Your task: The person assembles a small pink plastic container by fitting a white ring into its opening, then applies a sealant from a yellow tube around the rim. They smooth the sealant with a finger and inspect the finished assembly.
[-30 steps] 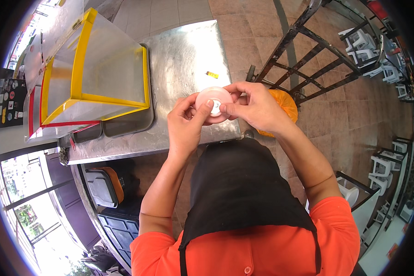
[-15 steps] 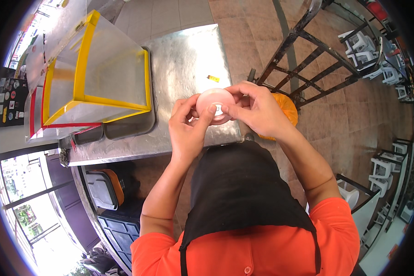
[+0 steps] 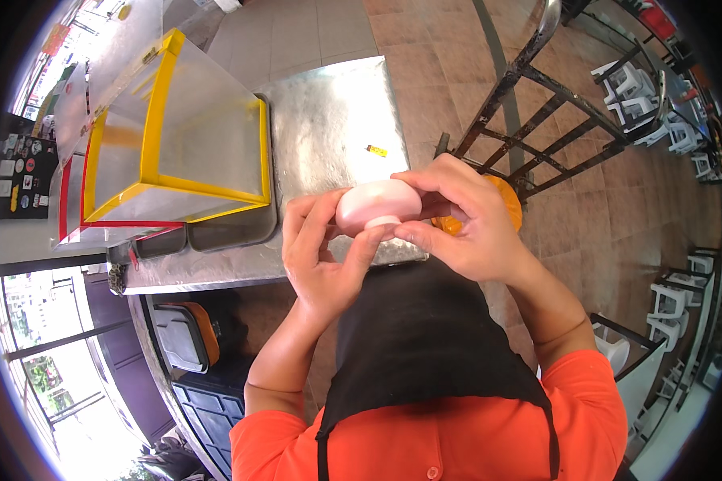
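Between my two hands, above the metal table's near right corner, is a smooth pink rounded thing (image 3: 377, 202), wide like a small bowl. A short round stub sticks out on the side toward me; its exact kind I cannot make out. My left hand (image 3: 322, 244) grips its left side, fingers behind and thumb at the stub. On the right side, my right hand (image 3: 469, 220) holds it the same way, and its thumb nearly meets the left one at the stub. Beyond them on the metal table (image 3: 329, 120) lies a small yellow stick-shaped thing with a dark end (image 3: 376, 151).
A clear-panelled case with yellow edges (image 3: 208, 136) stands at the table's left, on a dark tray (image 3: 241, 228). Right of the table are a black metal frame (image 3: 553, 112) and an orange-yellow round thing (image 3: 505, 204). White plastic stools (image 3: 666, 301) stand far right.
Both hands have tilted the pink thing, so its curved side now shows instead of the face with the white centre. They have come slightly nearer to me. The view has shifted a little.
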The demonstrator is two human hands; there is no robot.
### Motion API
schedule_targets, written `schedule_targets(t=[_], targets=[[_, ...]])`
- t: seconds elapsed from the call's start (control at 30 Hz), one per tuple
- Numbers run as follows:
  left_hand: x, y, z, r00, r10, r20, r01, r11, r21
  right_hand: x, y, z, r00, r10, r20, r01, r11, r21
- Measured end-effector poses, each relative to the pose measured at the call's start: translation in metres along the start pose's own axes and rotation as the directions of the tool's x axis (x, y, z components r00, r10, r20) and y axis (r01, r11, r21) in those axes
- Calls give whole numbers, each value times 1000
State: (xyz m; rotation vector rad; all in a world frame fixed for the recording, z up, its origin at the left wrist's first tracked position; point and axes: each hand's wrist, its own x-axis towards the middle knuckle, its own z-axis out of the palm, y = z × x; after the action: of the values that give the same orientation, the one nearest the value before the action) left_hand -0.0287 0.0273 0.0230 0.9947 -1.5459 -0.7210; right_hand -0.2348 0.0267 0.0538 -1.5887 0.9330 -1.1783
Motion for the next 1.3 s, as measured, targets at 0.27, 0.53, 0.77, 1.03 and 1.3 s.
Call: schedule_targets(t=[0.27,0.53,0.77,1.03,1.3], targets=[[2,6,-7,993,115,42,-118,990,82,0,-11,-5,994,-110,23,111,991,-78],[0,-9,4,999,13,51,-11,1000,-29,3,3,-2,999,-37,-23,38,998,42],[-8,-14,-2,968,234,95,-243,965,94,-10,-3,-7,969,-248,7,238,923,-301],[-18,-3,6,957,286,56,-291,941,174,-25,-15,-9,916,-400,12,363,817,-448],[-30,12,25,958,286,33,-287,937,197,-35,-22,-23,815,-576,59,527,695,-490]])
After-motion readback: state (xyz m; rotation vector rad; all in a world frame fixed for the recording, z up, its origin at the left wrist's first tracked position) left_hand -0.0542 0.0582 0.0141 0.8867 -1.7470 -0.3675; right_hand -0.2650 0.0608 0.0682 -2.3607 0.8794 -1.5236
